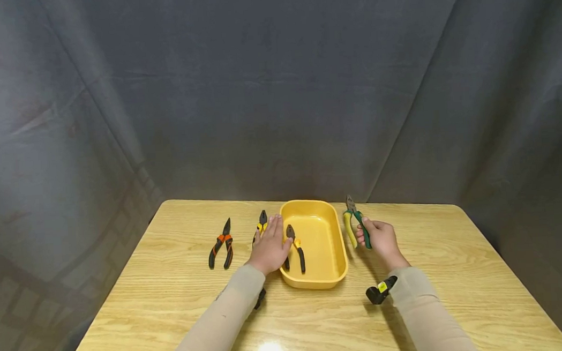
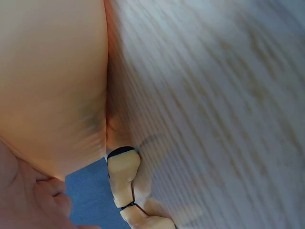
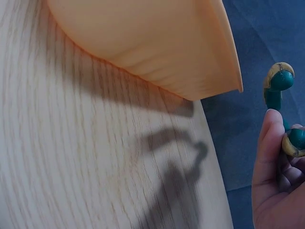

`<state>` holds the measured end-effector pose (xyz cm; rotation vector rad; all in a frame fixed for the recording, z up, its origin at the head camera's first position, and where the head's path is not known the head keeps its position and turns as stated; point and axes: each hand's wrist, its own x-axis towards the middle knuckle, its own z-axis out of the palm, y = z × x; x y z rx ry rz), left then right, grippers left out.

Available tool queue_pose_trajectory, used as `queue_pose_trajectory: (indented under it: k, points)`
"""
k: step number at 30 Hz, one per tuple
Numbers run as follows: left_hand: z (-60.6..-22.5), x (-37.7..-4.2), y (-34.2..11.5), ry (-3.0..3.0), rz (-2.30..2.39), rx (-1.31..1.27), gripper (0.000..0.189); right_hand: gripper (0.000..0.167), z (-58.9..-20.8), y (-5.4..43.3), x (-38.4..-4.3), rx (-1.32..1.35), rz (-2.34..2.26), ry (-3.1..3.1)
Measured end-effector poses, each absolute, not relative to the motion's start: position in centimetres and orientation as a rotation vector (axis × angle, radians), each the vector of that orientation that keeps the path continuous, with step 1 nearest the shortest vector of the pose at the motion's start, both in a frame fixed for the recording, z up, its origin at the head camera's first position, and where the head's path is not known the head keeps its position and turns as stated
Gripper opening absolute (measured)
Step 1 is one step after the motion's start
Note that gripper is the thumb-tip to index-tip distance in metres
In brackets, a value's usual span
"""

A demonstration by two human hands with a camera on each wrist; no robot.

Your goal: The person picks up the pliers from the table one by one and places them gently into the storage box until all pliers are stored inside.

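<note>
My right hand (image 1: 380,239) grips the green handle of a pair of combination pliers (image 1: 352,209) to the right of the yellow bin (image 1: 342,247). Their jaws point away from me, the yellow handle spreads left, and their shadow falls on the table in the right wrist view. With fingers stretched out, my left hand (image 1: 268,249) rests on the bin's left rim. Inside the bin lie black-and-yellow pliers (image 1: 301,257), partly hidden by that hand. Another black-and-yellow pair (image 1: 263,218) lies on the table just beyond it, its handles mostly covered in the head view.
Orange-and-black pliers (image 1: 227,238) lie spread on the wooden table (image 1: 172,300), farther left. Grey cloth (image 1: 266,90) hangs behind the table and along both sides. Black wrist cameras (image 1: 378,294) sit under the sleeves.
</note>
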<state>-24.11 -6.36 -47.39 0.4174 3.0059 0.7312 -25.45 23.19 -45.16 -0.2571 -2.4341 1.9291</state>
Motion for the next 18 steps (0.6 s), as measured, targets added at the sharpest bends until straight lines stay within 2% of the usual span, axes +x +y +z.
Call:
queue_pose_trajectory:
  k: [18]
  points:
    - [-47.4, -24.0, -6.0, 2.993, 0.772, 0.411, 0.069, 0.048, -44.9, 21.5, -25.4, -0.233, 1.937, -2.441]
